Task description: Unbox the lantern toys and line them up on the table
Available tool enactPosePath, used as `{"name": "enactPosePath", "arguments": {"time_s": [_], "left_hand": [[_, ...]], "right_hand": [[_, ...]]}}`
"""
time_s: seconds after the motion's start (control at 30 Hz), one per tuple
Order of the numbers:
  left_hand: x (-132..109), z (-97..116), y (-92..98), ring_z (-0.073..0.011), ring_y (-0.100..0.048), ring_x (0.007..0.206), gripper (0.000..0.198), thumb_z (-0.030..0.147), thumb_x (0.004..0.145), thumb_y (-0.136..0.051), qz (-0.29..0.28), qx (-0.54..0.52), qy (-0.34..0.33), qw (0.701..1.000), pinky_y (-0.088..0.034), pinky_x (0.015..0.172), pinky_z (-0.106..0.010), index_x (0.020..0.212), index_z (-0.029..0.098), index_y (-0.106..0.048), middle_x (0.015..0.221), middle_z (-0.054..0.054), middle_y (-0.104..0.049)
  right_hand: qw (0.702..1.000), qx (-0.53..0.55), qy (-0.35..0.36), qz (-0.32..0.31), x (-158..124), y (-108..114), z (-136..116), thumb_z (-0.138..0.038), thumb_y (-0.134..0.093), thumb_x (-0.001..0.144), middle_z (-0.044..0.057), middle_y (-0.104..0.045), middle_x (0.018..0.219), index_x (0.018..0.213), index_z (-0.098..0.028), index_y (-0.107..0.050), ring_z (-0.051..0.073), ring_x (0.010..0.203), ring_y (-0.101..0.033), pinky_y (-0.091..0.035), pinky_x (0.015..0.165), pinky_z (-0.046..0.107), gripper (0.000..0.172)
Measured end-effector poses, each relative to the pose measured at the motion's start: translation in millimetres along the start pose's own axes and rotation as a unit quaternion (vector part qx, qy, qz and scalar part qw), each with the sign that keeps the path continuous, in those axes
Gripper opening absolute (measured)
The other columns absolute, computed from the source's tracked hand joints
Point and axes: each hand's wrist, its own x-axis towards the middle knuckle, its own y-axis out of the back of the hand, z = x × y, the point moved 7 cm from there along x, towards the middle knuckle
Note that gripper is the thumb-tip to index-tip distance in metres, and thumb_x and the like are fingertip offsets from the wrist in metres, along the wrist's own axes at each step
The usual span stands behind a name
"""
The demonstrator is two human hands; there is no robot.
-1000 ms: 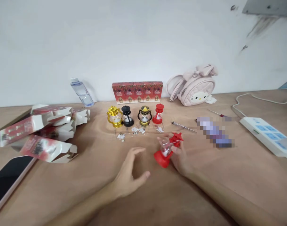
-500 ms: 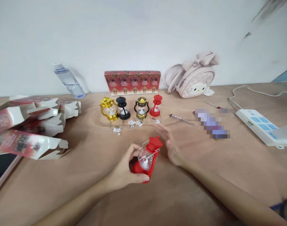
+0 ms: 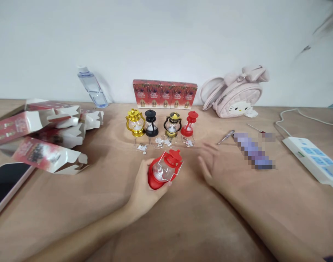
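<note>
Broad tan wooden desk point(image 3: 73, 211) below a white wall, with a heap of opened red-and-white cardboard boxes point(image 3: 43, 134) at the left, a quilted pink cat-face bag point(image 3: 234, 98) at the back right and a white power strip point(image 3: 311, 156) at the far right. Nearer the middle, a row of five closed red cartons point(image 3: 165, 94) against the wall, and just before them four small lanterns point(image 3: 161, 124) in gold, black, black-and-gold and red. Left hand point(image 3: 144, 189) wrapped around the base of a small red plastic lantern with a clear globe point(image 3: 165, 169), tilted, near the desk's middle; right hand point(image 3: 212, 165) open, fingers spread, beside it and apart from it.
</note>
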Motion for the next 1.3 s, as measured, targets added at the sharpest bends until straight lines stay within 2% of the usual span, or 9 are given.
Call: {"name": "enactPosePath", "arguments": {"time_s": [0.1, 0.23, 0.4, 0.57, 0.73, 0.93, 1.03, 1.2, 1.3], "left_hand": [[-1, 4, 1.1, -0.0212, -0.059, 0.092, 0.044, 0.024, 0.07, -0.07, 0.008, 0.06, -0.04, 0.997, -0.05, 0.08, -0.036, 0.109, 0.02, -0.049, 0.101, -0.005, -0.055], [0, 14, 1.8, -0.0218, -0.057, 0.095, 0.04, 0.017, 0.072, -0.065, 0.005, 0.102, -0.089, 0.991, -0.05, 0.081, -0.035, 0.109, 0.022, -0.052, 0.102, -0.005, -0.054], [0, 20, 3.1, -0.0203, -0.056, 0.094, 0.04, 0.011, 0.072, -0.062, 0.011, 0.126, -0.107, 0.986, -0.05, 0.08, -0.032, 0.109, 0.023, -0.052, 0.1, -0.003, -0.054], [-2, 21, 3.0, -0.0195, -0.057, 0.095, 0.041, 0.007, 0.071, -0.06, 0.01, 0.126, -0.118, 0.985, -0.05, 0.08, -0.031, 0.108, 0.025, -0.055, 0.101, -0.003, -0.054], [2, 11, 3.8, -0.0192, -0.059, 0.093, 0.04, 0.01, 0.07, -0.063, 0.009, 0.105, -0.078, 0.991, -0.049, 0.081, -0.031, 0.107, 0.024, -0.057, 0.102, -0.002, -0.059], [8, -2, -0.3, -0.0182, -0.061, 0.09, 0.038, 0.022, 0.072, -0.069, -0.025, 0.063, -0.016, 0.998, -0.049, 0.078, -0.028, 0.108, 0.022, -0.058, 0.103, -0.001, -0.064], [7, 4, 0.2, -0.0182, -0.061, 0.091, 0.035, 0.028, 0.075, -0.069, -0.024, 0.069, -0.036, 0.997, -0.049, 0.08, -0.029, 0.107, 0.021, -0.057, 0.103, -0.002, -0.064], [3, 14, 0.1, -0.0187, -0.06, 0.094, 0.033, 0.031, 0.078, -0.068, -0.027, 0.079, -0.059, 0.995, -0.049, 0.082, -0.031, 0.107, 0.021, -0.057, 0.104, -0.004, -0.063], [2, 12, 0.2, -0.0193, -0.06, 0.095, 0.033, 0.032, 0.078, -0.068, -0.025, 0.077, -0.054, 0.995, -0.049, 0.083, -0.031, 0.107, 0.021, -0.057, 0.105, -0.004, -0.063]], "right_hand": [[0.986, 0.075, 0.147, -0.039, -13, -2, -67, -0.019, -0.053, 0.086, 0.007, -0.064, 0.1, 0.137, -0.025, -0.037, 0.019, 0.09, -0.063, -0.055, 0.074, 0.034, 0.053], [0.976, 0.148, 0.146, -0.068, -19, -9, -96, -0.02, -0.05, 0.087, 0.01, -0.065, 0.104, 0.132, -0.017, -0.038, 0.017, 0.092, -0.065, -0.056, 0.071, 0.028, 0.047], [0.96, 0.236, 0.052, -0.137, -21, -20, -88, -0.02, -0.049, 0.087, 0.009, -0.064, 0.104, 0.123, -0.019, -0.04, 0.008, 0.057, -0.059, -0.05, 0.051, 0.021, 0.037], [0.923, 0.322, -0.046, -0.208, -29, -31, -79, -0.025, -0.052, 0.086, 0.0, -0.061, 0.088, 0.117, -0.022, -0.039, 0.004, 0.047, -0.048, -0.036, 0.04, 0.016, 0.034], [0.899, 0.385, -0.152, -0.144, -24, -30, -58, -0.03, -0.051, 0.09, -0.008, -0.04, 0.058, 0.09, -0.021, -0.049, 0.005, 0.046, -0.036, -0.032, 0.045, 0.017, 0.01], [0.793, 0.471, -0.37, -0.111, -30, -50, -25, -0.048, -0.047, 0.09, -0.009, -0.034, 0.049, 0.075, -0.019, -0.051, 0.005, 0.042, -0.027, -0.022, 0.043, 0.02, 0.033], [0.781, 0.485, -0.375, -0.119, -30, -51, -25, -0.05, -0.049, 0.089, -0.009, -0.035, 0.048, 0.075, -0.019, -0.051, 0.005, 0.042, -0.026, -0.021, 0.043, 0.02, 0.034], [0.827, 0.459, -0.277, -0.168, -27, -41, -43, -0.044, -0.05, 0.09, -0.005, -0.048, 0.054, 0.073, -0.019, -0.052, 0.006, 0.048, -0.04, -0.032, 0.049, 0.021, 0.031], [0.831, 0.457, -0.284, -0.143, -26, -38, -41, -0.044, -0.051, 0.09, -0.005, -0.049, 0.052, 0.073, -0.019, -0.053, 0.006, 0.047, -0.041, -0.031, 0.048, 0.02, 0.03]]}}
